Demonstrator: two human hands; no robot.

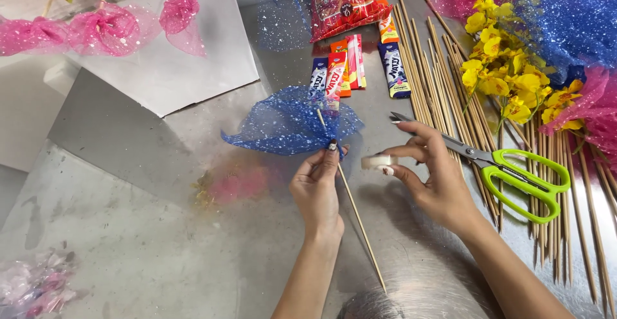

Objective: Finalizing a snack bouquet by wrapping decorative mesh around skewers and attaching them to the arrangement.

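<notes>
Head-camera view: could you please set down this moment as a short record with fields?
Left hand: left hand pinches gathered blue speckled mesh fabric against a thin wooden skewer
Right hand: right hand holds a small white tape roll
Beside right hand: green-handled scissors lying on loose wooden sticks
Behind: wrapped candy bars, yellow artificial flowers
Surface: grey metal table

Shiny grey metal table [128,229] w/ light glare.
</notes>
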